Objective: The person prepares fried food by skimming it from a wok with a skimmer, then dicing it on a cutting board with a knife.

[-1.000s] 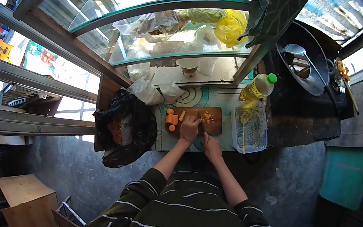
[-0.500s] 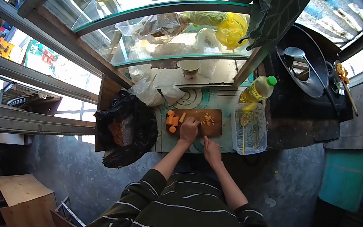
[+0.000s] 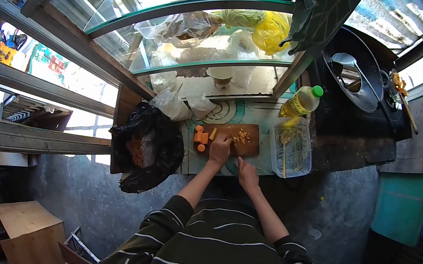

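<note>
A brown wooden cutting board (image 3: 248, 147) lies on the counter in front of me. My left hand (image 3: 219, 148) presses on it with fingers bent together over a piece of carrot, mostly hidden beneath them. Closed near the board's front edge, my right hand (image 3: 248, 176) grips a knife, whose blade is hardly visible between the hands. Small diced carrot bits (image 3: 242, 136) are scattered right of my left hand. Beside its fingertips lies a carrot stick (image 3: 213, 133). Several thicker orange carrot chunks (image 3: 201, 137) sit at the board's left end.
Right of the board stands a clear plastic container (image 3: 296, 150) with a yellow-handled utensil, and behind it an oil bottle (image 3: 302, 102) with a green cap. A black plastic bag (image 3: 166, 141) hangs at left. A wok (image 3: 357, 72) with a ladle is at far right; a glass case rises behind.
The camera view has shifted very slightly. Both hands stay at nearly the same spots on and by the board, and the carrot pieces look the same.
</note>
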The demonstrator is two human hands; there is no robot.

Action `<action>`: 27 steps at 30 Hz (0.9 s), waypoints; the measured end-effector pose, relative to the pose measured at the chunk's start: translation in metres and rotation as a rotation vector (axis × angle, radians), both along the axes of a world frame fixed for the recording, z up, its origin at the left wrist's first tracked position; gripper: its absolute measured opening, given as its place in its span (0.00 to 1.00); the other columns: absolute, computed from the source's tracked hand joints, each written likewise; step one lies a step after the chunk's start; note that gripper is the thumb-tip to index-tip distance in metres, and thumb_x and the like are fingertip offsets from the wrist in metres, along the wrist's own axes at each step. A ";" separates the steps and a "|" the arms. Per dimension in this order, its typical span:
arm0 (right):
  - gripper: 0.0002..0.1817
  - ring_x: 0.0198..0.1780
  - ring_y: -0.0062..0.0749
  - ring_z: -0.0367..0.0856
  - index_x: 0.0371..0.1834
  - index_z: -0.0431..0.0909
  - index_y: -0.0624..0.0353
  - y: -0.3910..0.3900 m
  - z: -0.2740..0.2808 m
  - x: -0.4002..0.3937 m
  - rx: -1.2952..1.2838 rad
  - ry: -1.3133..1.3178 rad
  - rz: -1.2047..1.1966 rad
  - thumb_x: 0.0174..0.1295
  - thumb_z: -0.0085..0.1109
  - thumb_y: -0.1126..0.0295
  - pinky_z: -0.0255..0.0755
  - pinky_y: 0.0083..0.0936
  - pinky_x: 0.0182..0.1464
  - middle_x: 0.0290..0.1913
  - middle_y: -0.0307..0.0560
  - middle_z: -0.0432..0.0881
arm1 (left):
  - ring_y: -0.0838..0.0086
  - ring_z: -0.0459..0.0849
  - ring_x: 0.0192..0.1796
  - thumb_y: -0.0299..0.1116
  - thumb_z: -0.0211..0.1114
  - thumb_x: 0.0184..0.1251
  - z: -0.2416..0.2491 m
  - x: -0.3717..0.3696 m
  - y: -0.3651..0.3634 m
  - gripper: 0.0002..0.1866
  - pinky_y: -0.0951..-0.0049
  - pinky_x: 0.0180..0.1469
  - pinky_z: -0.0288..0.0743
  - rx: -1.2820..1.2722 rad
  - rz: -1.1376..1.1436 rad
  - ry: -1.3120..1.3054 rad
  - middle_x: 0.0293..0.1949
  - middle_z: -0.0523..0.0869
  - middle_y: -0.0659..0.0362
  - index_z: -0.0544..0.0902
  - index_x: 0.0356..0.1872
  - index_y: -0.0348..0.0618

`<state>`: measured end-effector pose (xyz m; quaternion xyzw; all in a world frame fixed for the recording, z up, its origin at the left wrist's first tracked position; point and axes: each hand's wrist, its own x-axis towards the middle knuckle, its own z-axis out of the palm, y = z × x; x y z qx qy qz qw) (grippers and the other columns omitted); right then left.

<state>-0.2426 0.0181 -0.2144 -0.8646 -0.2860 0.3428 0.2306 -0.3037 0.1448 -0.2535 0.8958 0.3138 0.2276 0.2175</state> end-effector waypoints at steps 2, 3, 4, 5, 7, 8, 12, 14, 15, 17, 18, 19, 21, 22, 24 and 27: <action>0.30 0.40 0.62 0.72 0.30 0.77 0.68 0.009 -0.005 0.004 -0.024 -0.032 0.040 0.66 0.30 0.51 0.65 0.48 0.42 0.32 0.68 0.76 | 0.62 0.77 0.36 0.21 0.58 0.45 0.005 0.001 -0.001 0.06 0.69 0.38 0.73 -0.011 0.011 0.018 0.27 0.75 0.54 0.81 0.27 0.37; 0.30 0.40 0.62 0.72 0.30 0.77 0.68 0.011 -0.006 0.005 -0.022 -0.032 0.040 0.66 0.30 0.51 0.65 0.48 0.42 0.32 0.68 0.76 | 0.62 0.77 0.36 0.22 0.58 0.46 0.008 0.001 -0.002 0.06 0.69 0.38 0.73 -0.021 0.022 0.037 0.27 0.75 0.54 0.81 0.26 0.37; 0.31 0.40 0.62 0.72 0.30 0.77 0.68 0.013 -0.007 0.005 0.009 -0.030 0.018 0.65 0.30 0.51 0.65 0.48 0.42 0.31 0.68 0.76 | 0.62 0.77 0.36 0.22 0.58 0.46 0.008 0.000 -0.003 0.06 0.69 0.38 0.73 -0.021 0.022 0.037 0.27 0.75 0.54 0.81 0.26 0.37; 0.31 0.40 0.62 0.73 0.29 0.77 0.68 0.016 -0.007 0.005 0.043 -0.028 -0.004 0.65 0.30 0.51 0.65 0.48 0.43 0.31 0.68 0.76 | 0.62 0.77 0.36 0.22 0.59 0.46 0.007 0.000 -0.003 0.05 0.69 0.38 0.73 -0.018 0.018 0.034 0.27 0.76 0.54 0.81 0.26 0.37; 0.31 0.40 0.62 0.72 0.30 0.77 0.68 0.010 -0.007 0.004 0.052 -0.021 0.017 0.65 0.30 0.51 0.65 0.48 0.42 0.31 0.68 0.76 | 0.62 0.77 0.36 0.22 0.59 0.46 0.007 0.000 0.000 0.05 0.68 0.38 0.73 -0.012 0.016 0.029 0.27 0.76 0.54 0.81 0.26 0.37; 0.31 0.40 0.62 0.72 0.30 0.77 0.68 0.006 -0.008 0.002 0.056 -0.012 0.036 0.65 0.30 0.50 0.65 0.48 0.42 0.31 0.68 0.76 | 0.62 0.77 0.36 0.22 0.59 0.46 0.007 0.000 0.001 0.05 0.68 0.38 0.73 -0.013 0.019 0.021 0.27 0.76 0.53 0.81 0.26 0.37; 0.30 0.37 0.61 0.74 0.29 0.77 0.66 -0.001 -0.009 -0.002 0.013 -0.048 0.039 0.65 0.30 0.50 0.67 0.49 0.39 0.29 0.66 0.76 | 0.59 0.77 0.33 0.24 0.60 0.47 0.000 -0.001 0.000 0.05 0.65 0.34 0.72 -0.029 0.034 -0.024 0.27 0.76 0.52 0.81 0.27 0.40; 0.31 0.40 0.62 0.72 0.30 0.77 0.68 0.007 -0.005 0.004 -0.001 -0.004 0.020 0.65 0.30 0.50 0.65 0.48 0.43 0.31 0.68 0.75 | 0.58 0.77 0.33 0.24 0.60 0.46 -0.001 0.000 0.001 0.05 0.65 0.34 0.72 -0.021 0.030 -0.028 0.27 0.76 0.52 0.81 0.27 0.40; 0.31 0.40 0.62 0.72 0.30 0.77 0.68 0.011 -0.004 0.005 0.001 -0.004 0.020 0.65 0.30 0.50 0.65 0.48 0.43 0.31 0.68 0.75 | 0.58 0.77 0.33 0.24 0.60 0.46 -0.001 -0.001 0.001 0.05 0.65 0.35 0.72 -0.015 0.028 -0.032 0.27 0.76 0.52 0.81 0.27 0.40; 0.31 0.40 0.62 0.72 0.29 0.77 0.68 0.017 -0.007 0.003 0.038 -0.019 -0.011 0.65 0.30 0.50 0.65 0.48 0.42 0.31 0.68 0.76 | 0.58 0.77 0.33 0.24 0.60 0.46 -0.001 -0.002 -0.002 0.05 0.65 0.34 0.72 -0.017 0.027 -0.035 0.27 0.76 0.52 0.81 0.27 0.40; 0.31 0.40 0.62 0.72 0.29 0.77 0.68 0.016 -0.007 0.003 0.042 -0.020 -0.010 0.65 0.30 0.50 0.65 0.48 0.42 0.31 0.68 0.76 | 0.58 0.77 0.33 0.24 0.60 0.46 -0.001 -0.002 0.000 0.05 0.64 0.34 0.72 -0.017 0.027 -0.042 0.28 0.76 0.52 0.81 0.27 0.40; 0.31 0.40 0.62 0.72 0.29 0.77 0.67 0.012 -0.006 0.002 0.048 -0.008 0.005 0.65 0.30 0.50 0.65 0.48 0.42 0.31 0.68 0.76 | 0.58 0.77 0.33 0.24 0.60 0.46 -0.001 -0.002 0.002 0.05 0.64 0.34 0.72 -0.014 0.030 -0.042 0.28 0.76 0.52 0.81 0.27 0.40; 0.31 0.40 0.62 0.72 0.30 0.77 0.67 0.003 -0.006 -0.002 0.046 0.007 0.017 0.65 0.30 0.50 0.65 0.48 0.42 0.31 0.67 0.76 | 0.58 0.77 0.33 0.24 0.60 0.47 -0.004 -0.003 0.001 0.05 0.64 0.34 0.72 -0.031 0.026 -0.028 0.28 0.76 0.52 0.81 0.27 0.40; 0.30 0.39 0.61 0.73 0.30 0.77 0.66 -0.001 -0.005 -0.004 0.054 -0.013 0.024 0.65 0.30 0.50 0.66 0.48 0.41 0.31 0.66 0.76 | 0.58 0.77 0.33 0.24 0.60 0.47 -0.004 -0.002 0.000 0.05 0.64 0.34 0.72 -0.037 0.023 -0.027 0.28 0.76 0.52 0.81 0.27 0.40; 0.30 0.39 0.60 0.74 0.30 0.77 0.64 -0.001 -0.004 -0.003 0.062 -0.033 0.031 0.65 0.29 0.50 0.67 0.48 0.41 0.31 0.65 0.77 | 0.58 0.77 0.33 0.24 0.60 0.46 -0.004 -0.002 0.001 0.05 0.64 0.34 0.72 -0.035 0.029 -0.029 0.28 0.76 0.51 0.81 0.27 0.39; 0.29 0.39 0.60 0.74 0.31 0.78 0.64 0.009 -0.013 0.004 -0.008 -0.025 0.055 0.65 0.30 0.50 0.66 0.48 0.42 0.32 0.65 0.76 | 0.58 0.77 0.33 0.24 0.60 0.46 -0.003 -0.001 -0.001 0.05 0.65 0.35 0.72 -0.048 0.048 -0.055 0.28 0.76 0.51 0.81 0.27 0.38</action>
